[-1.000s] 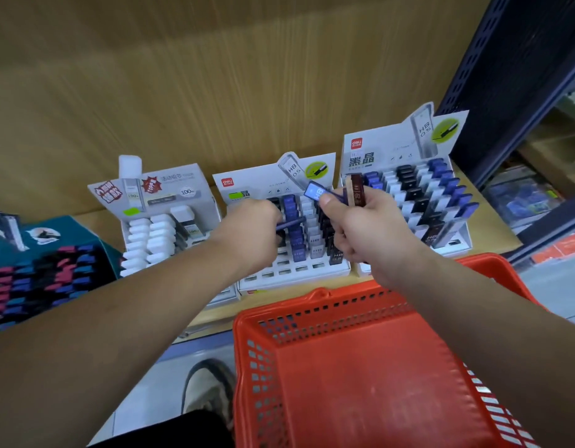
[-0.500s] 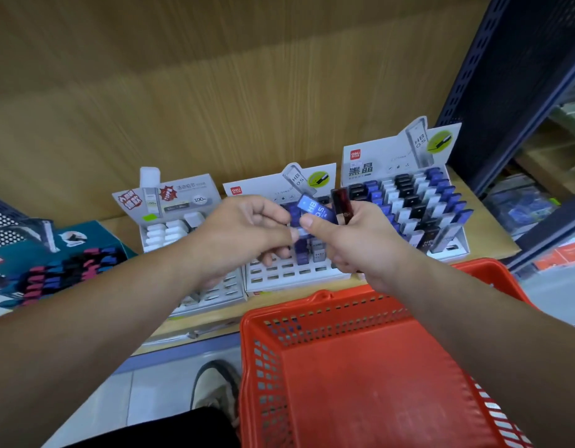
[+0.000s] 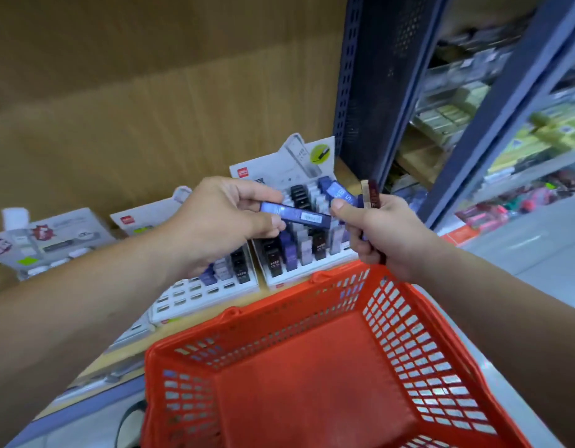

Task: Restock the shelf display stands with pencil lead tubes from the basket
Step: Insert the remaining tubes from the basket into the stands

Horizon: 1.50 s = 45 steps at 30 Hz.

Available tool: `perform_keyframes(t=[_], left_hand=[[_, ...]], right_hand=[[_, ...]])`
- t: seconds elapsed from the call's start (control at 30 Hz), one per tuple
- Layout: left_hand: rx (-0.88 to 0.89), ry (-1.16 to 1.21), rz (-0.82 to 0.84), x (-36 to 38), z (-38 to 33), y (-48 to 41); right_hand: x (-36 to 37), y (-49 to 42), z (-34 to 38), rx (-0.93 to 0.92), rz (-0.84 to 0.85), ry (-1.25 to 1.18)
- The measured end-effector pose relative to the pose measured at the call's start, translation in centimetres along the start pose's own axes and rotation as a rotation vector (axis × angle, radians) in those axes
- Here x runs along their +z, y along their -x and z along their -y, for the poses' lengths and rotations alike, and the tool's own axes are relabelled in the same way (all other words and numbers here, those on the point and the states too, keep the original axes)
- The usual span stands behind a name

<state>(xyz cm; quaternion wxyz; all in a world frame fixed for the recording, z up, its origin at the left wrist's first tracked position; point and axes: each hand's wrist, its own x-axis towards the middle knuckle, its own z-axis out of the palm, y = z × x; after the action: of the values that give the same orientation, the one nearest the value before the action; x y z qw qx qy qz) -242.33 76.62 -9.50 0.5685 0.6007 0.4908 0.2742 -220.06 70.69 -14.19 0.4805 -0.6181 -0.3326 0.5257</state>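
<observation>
Pulling away, left hand (image 3: 221, 221) is pinching one blue tube (image 3: 294, 216), right hand (image 3: 386, 234) clutching spares (image 3: 371, 194); seat upright in seven-o'clock slots (image 3: 195, 295).

The left hand (image 3: 221, 221) pinches 1 blue tube (image 3: 295, 216) by its end, level, its far end just beside the right thumb. The right hand (image 3: 389, 234) grips a bunch of tubes (image 3: 372, 195), blue and dark red, upright. Behind them stands a display stand (image 3: 281, 169). A red basket (image 3: 408, 344) is below.
</observation>
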Motion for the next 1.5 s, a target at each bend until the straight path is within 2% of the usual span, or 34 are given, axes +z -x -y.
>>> perform_keyframes(t=[0.1,0.17,0.3,0.43,0.53,0.73,0.9,1.03,1.23,1.4,1.5], left_hand=[[0.052,-0.076,0.071,3.3,-1.0,-1.8],[0.141,-0.275,0.09,5.3,-1.7,-3.2],[0.374,-0.779,0.099,8.9,-2.2,-5.6],[0.378,-1.005,0.183,10.6,-1.4,-7.4],[0.366,-1.048,0.192,10.7,-0.3,-7.4],[0.422,-1.084,0.092,11.4,0.5,-7.0],[0.446,-1.137,0.164,12.2,0.5,-6.4],[0.385,-1.085,0.149,12.7,1.1,-5.8],[0.351,-1.18,0.09,12.1,1.5,-6.1],[0.319,-1.246,0.118,13.5,0.9,-6.6],[0.324,-1.172,0.069,14.5,0.9,-7.1]], right_hand=[[-3.0,-0.6,0.1,0.01,0.015,0.064],[-5.1,-1.0,-0.4,0.008,-0.025,0.117],[-8.3,-1.8,-3.2,0.07,-0.107,0.037],[-9.4,-1.6,-5.1,0.133,-0.048,-0.056],[-9.8,-1.7,-5.3,0.128,-0.037,-0.092],[-9.7,-1.8,-5.0,0.152,0.029,-0.184],[-9.9,-1.6,-4.9,0.167,0.016,-0.191],[-10.5,-1.4,-4.4,0.166,-0.004,-0.196],[-10.8,-0.6,-3.4,0.15,0.0,-0.184],[-11.3,-0.1,-2.8,0.147,-0.002,-0.147],[-11.2,0.3,-2.4,0.153,0.015,-0.113]])
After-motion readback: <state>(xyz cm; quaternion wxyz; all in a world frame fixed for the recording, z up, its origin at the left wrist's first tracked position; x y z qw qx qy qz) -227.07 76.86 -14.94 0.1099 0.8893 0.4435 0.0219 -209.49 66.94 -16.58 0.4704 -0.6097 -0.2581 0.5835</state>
